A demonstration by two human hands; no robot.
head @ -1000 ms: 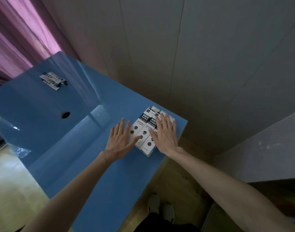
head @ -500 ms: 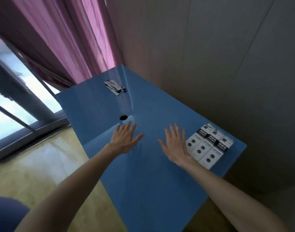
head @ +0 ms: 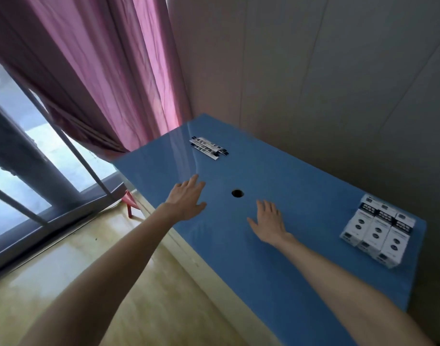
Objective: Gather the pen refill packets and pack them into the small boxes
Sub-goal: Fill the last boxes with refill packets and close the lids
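Reaching over the blue counter (head: 276, 258), left hand (head: 186, 199) and right hand (head: 268, 224) show released fingers, grasping nothing; refill packets (head: 209, 147) lie upper centre, small boxes (head: 377, 233) far right.

Dim room, daylight from window (head: 26, 171), wide-angle bending, perhaps slight blur

refill packets (head: 209, 147): overlapping, flat (far end) | small boxes (head: 378, 230): three abreast, right edge
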